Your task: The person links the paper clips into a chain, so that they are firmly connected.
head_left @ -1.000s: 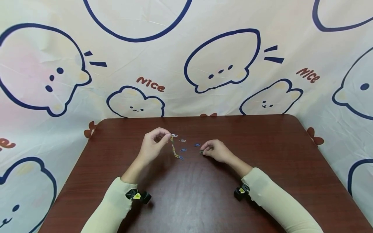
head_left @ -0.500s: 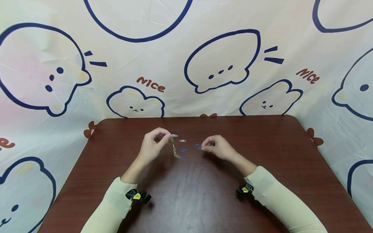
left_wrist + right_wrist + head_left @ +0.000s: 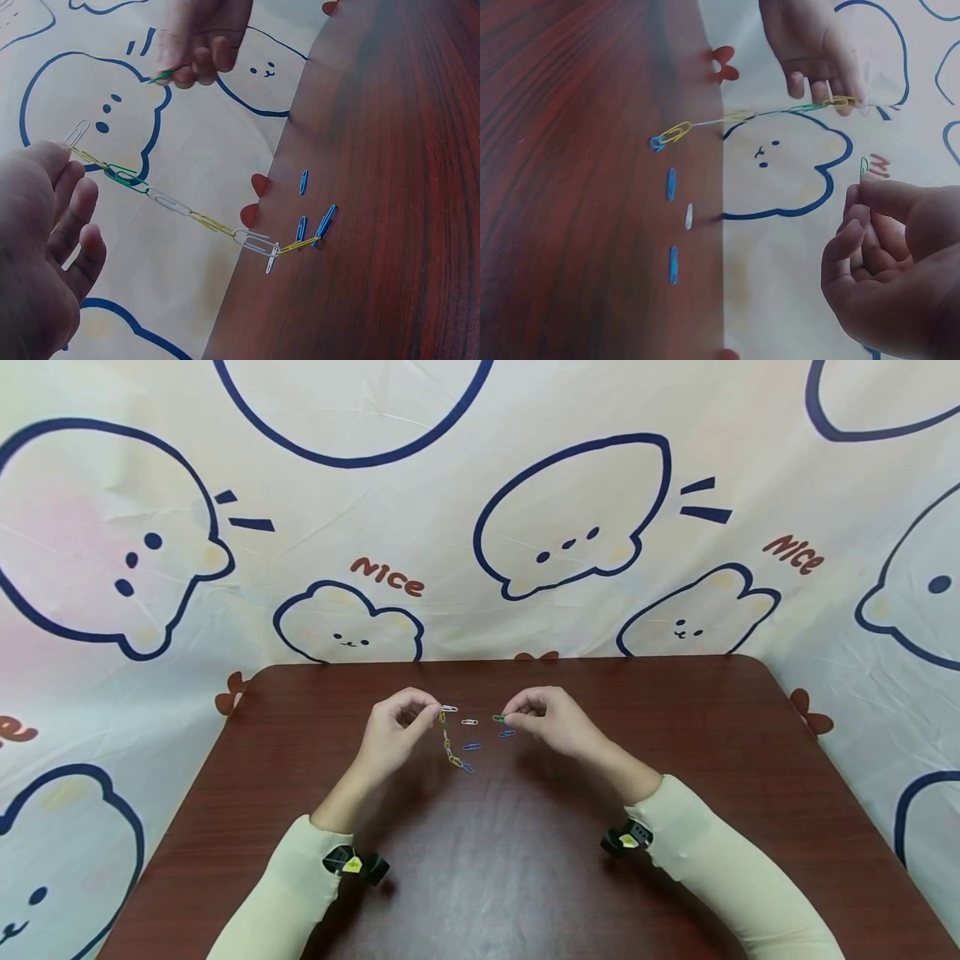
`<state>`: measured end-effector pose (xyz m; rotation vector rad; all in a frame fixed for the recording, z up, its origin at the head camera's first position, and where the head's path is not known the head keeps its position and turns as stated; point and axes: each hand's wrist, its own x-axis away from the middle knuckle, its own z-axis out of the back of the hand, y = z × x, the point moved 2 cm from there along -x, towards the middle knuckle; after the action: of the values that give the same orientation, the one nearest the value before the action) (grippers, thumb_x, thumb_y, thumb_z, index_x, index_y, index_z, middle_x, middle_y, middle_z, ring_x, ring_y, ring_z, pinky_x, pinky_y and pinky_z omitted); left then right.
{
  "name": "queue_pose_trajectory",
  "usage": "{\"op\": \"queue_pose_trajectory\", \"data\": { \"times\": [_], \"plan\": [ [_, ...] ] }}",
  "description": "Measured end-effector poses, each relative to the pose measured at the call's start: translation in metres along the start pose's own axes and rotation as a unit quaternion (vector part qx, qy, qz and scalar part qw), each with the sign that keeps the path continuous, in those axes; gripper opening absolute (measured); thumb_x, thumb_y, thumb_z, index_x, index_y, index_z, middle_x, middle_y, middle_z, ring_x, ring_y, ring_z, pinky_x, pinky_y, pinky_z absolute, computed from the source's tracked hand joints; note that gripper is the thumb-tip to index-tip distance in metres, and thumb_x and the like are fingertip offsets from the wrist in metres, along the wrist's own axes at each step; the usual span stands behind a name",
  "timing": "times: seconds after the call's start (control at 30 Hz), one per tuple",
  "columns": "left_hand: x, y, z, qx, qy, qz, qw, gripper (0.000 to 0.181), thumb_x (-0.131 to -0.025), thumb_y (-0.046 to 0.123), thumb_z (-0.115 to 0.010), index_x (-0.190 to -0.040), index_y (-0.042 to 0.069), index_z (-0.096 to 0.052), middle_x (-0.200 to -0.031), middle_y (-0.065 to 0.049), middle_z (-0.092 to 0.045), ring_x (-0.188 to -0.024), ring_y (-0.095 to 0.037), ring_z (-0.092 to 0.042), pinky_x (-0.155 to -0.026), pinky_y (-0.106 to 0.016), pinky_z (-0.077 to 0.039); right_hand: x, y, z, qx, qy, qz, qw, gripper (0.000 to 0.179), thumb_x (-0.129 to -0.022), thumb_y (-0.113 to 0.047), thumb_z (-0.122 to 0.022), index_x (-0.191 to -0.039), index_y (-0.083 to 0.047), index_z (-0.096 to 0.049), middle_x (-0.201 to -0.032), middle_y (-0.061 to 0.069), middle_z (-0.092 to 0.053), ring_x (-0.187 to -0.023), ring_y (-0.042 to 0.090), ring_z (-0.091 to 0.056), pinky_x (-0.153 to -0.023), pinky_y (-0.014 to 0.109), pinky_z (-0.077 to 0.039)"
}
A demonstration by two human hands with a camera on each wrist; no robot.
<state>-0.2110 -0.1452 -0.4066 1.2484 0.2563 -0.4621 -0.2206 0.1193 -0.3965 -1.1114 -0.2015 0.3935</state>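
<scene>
My left hand [image 3: 395, 735] pinches the upper end of a paper clip chain [image 3: 169, 201] between thumb and forefinger. A white paper clip [image 3: 77, 133] sticks out beyond the fingertips. Below it hang linked yellow, green and white clips, ending in a blue clip [image 3: 467, 767] at the table. To the right, my right hand [image 3: 555, 722] pinches a green paper clip [image 3: 865, 166] by one end, raised above the table and apart from the chain. Its tip points toward the left hand.
Loose on the dark wooden table [image 3: 480, 860] between the hands lie a white paper clip [image 3: 469, 722] and two blue ones, one nearer [image 3: 472, 747] and one beside the right hand [image 3: 507, 733]. A patterned cloth [image 3: 442, 527] hangs behind the table's far edge.
My right hand has lifted the green paper clip and moved it up and to the left, past the blue clip. The left hand and its chain have hardly moved.
</scene>
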Motion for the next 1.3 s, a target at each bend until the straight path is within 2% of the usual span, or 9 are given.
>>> {"op": "queue_pose_trajectory", "data": {
  "times": [0.13,0.23,0.5,0.77,0.87,1.0,1.1,1.17,1.3],
  "plan": [
    [0.000,-0.001,0.000,0.010,0.000,-0.007,0.9999,0.004,-0.096,0.001,-0.068,-0.096,-0.002,-0.071,-0.079,-0.012,-0.065,-0.067,-0.015,-0.056,-0.058,-0.023,-0.045,-0.005,-0.009,-0.003,-0.012,0.001,0.015,0.9998,0.006,-0.097,-0.014,-0.071,-0.098,-0.009,-0.074,-0.088,0.018,-0.068,-0.069,0.021,-0.051,-0.061,0.029,-0.045],
    [0.000,0.000,0.000,0.010,-0.001,-0.010,0.9999,0.004,-0.096,0.001,-0.069,-0.096,-0.002,-0.071,-0.079,-0.009,-0.065,-0.067,-0.015,-0.056,-0.058,-0.023,-0.044,-0.009,-0.015,-0.007,-0.018,0.000,0.019,0.9997,0.007,-0.097,-0.014,-0.071,-0.098,-0.008,-0.075,-0.088,0.017,-0.068,-0.069,0.020,-0.051,-0.061,0.028,-0.044],
    [-0.001,0.002,-0.001,-0.001,-0.011,0.004,0.9999,0.007,-0.095,-0.003,-0.068,-0.099,-0.008,-0.070,-0.083,-0.024,-0.065,-0.067,-0.011,-0.053,-0.058,-0.025,-0.044,-0.017,-0.030,-0.017,-0.030,-0.001,0.031,0.9991,0.009,-0.096,-0.013,-0.071,-0.099,-0.005,-0.076,-0.087,0.002,-0.071,-0.076,0.024,-0.057,-0.065,0.029,-0.047],
    [0.001,0.038,0.001,-0.006,-0.017,0.005,0.9998,0.008,-0.095,-0.003,-0.067,-0.097,-0.011,-0.068,-0.082,-0.022,-0.065,-0.067,-0.010,-0.053,-0.060,-0.029,-0.045,-0.023,-0.038,-0.025,-0.034,0.006,0.029,0.9990,0.010,-0.098,-0.014,-0.070,-0.101,-0.007,-0.076,-0.085,0.010,-0.069,-0.069,0.019,-0.053,-0.061,0.030,-0.046],
    [0.001,0.040,0.001,-0.006,-0.016,0.000,0.9999,0.010,-0.096,-0.001,-0.067,-0.097,-0.011,-0.068,-0.082,-0.022,-0.065,-0.067,-0.010,-0.052,-0.060,-0.030,-0.046,-0.025,-0.040,-0.028,-0.037,0.003,0.028,0.9989,0.010,-0.098,-0.014,-0.070,-0.101,-0.007,-0.076,-0.086,0.013,-0.069,-0.067,0.019,-0.053,-0.059,0.030,-0.046],
    [0.001,0.039,0.000,-0.005,-0.017,-0.001,0.9998,0.009,-0.096,-0.001,-0.068,-0.097,-0.010,-0.068,-0.082,-0.021,-0.065,-0.066,-0.010,-0.052,-0.059,-0.031,-0.046,-0.028,-0.040,-0.032,-0.043,-0.001,0.026,0.9987,0.010,-0.098,-0.013,-0.070,-0.101,-0.006,-0.076,-0.084,0.006,-0.071,-0.068,0.018,-0.055,-0.058,0.028,-0.046],
    [0.000,0.025,-0.001,-0.003,-0.015,-0.002,0.9999,0.006,-0.095,-0.001,-0.068,-0.097,-0.006,-0.070,-0.081,-0.017,-0.065,-0.066,-0.011,-0.053,-0.059,-0.029,-0.045,-0.028,-0.041,-0.035,-0.050,0.000,0.022,0.9985,0.010,-0.097,-0.012,-0.070,-0.100,-0.005,-0.076,-0.082,0.003,-0.071,-0.069,0.023,-0.057,-0.058,0.027,-0.046],
    [0.000,0.026,-0.001,-0.004,-0.017,0.000,0.9999,0.005,-0.095,-0.002,-0.068,-0.097,-0.007,-0.070,-0.081,-0.019,-0.065,-0.066,-0.011,-0.053,-0.059,-0.027,-0.045,-0.028,-0.043,-0.036,-0.050,0.002,0.018,0.9986,0.010,-0.098,-0.012,-0.070,-0.100,-0.005,-0.076,-0.082,0.003,-0.070,-0.069,0.023,-0.057,-0.058,0.027,-0.046],
    [-0.001,0.017,-0.001,-0.014,-0.019,0.005,0.9997,0.006,-0.095,-0.002,-0.068,-0.097,-0.008,-0.069,-0.081,-0.019,-0.064,-0.066,-0.010,-0.052,-0.059,-0.029,-0.045,-0.027,-0.045,-0.036,-0.046,0.006,0.010,0.9989,0.009,-0.097,-0.012,-0.070,-0.100,-0.005,-0.076,-0.083,0.003,-0.070,-0.067,0.016,-0.055,-0.058,0.027,-0.046]
  ]
}}
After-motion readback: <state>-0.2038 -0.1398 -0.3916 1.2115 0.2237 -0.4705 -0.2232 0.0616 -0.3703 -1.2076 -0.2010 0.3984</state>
